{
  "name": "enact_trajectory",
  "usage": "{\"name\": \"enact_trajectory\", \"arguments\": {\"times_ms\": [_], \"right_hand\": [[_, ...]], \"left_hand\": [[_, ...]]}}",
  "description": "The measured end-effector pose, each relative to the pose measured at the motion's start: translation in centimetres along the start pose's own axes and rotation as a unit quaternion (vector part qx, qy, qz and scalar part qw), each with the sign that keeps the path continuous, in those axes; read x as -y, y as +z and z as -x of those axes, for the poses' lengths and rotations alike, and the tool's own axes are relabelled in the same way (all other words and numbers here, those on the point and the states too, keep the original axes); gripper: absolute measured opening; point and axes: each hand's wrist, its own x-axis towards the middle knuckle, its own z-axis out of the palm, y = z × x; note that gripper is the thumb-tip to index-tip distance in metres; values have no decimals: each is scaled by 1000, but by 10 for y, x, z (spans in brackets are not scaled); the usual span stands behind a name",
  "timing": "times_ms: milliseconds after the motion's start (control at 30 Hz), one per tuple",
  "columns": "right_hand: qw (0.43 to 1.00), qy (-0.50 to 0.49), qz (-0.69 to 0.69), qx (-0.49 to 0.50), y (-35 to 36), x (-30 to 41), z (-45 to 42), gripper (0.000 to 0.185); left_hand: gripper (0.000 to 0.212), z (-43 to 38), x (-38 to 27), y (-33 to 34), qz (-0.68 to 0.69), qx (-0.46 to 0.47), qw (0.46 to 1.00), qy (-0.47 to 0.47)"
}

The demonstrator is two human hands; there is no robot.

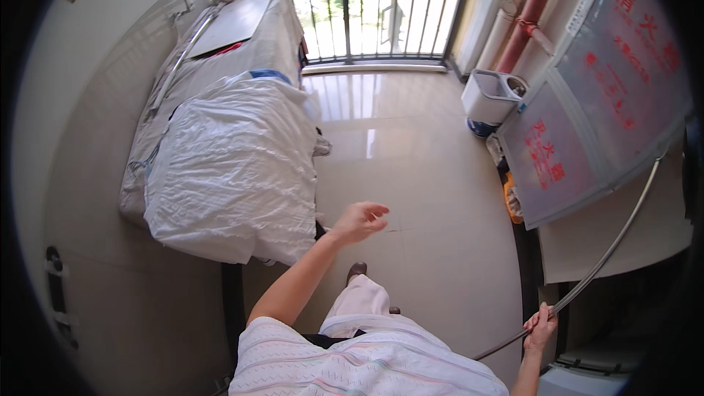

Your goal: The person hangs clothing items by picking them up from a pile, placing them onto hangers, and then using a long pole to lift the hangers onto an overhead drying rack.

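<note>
My right hand (pixel 540 329) grips a long, thin metal pole (pixel 604 257) at the lower right. The pole rises from beside my waist toward the grey cabinet doors, and its far end has a small bend. It looks curved, perhaps from the lens. My left hand (pixel 358 223) hangs over the tiled floor with its fingers loosely curled and apart, holding nothing. Nearest to it is the edge of a wrinkled white cloth (pixel 236 170), which drapes over a covered piece of furniture along the left wall.
Grey doors (pixel 566 143) with red writing lean out on the right. Beyond them stand a white bucket (pixel 487 96) and a red pipe (pixel 525 27). A flat board (pixel 234 22) and a metal tube (pixel 179 63) lie at the back left. A barred window railing (pixel 346 16) closes the far end.
</note>
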Motion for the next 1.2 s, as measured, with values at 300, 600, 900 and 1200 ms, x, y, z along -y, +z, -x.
{"name": "enact_trajectory", "arguments": {"times_ms": [300, 600, 900, 1200], "right_hand": [[946, 208, 154, 198, 111, -45, -28, 28], [879, 187, 208, 385, 260, -37, -27, 30], [794, 143, 277, 522, 359, -32, -26, 40], [692, 92, 249, 672, 425, -10, -41, 41]], "left_hand": [[18, 123, 53, -249, -108, -620, 777, -26], [15, 213, 104, -374, -385, -692, 490, -365], [12, 224, 103, -397, -386, -629, 521, -429], [11, 196, -22, -340, -372, -731, 564, -91]]}}
